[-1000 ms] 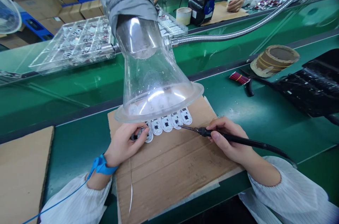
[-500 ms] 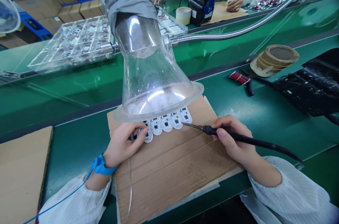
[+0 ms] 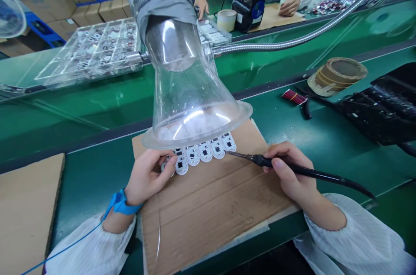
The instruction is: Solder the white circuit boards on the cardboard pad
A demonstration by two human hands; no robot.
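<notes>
My right hand grips a soldering iron like a pen. Its thin tip is by the lower edge of the right-hand boards in a row of small white circuit boards. My left hand is closed in a pinch at the row's left end, partly covering a board there. A thin silvery solder wire trails from under this hand over the cardboard sheet; the pinched end is hidden by the fingers. The boards' upper parts show blurrily through a clear fume hood.
The hood hangs low over the cardboard on a flexible metal arm. To the right are a cardboard roll, a bundle of red wires and a black object. Compartment trays and a co-worker's hands lie beyond.
My left hand has shifted slightly left, uncovering more of a board. The soldering iron has moved slightly right with my right hand. A co-worker's hand across the bench has moved down and right.
</notes>
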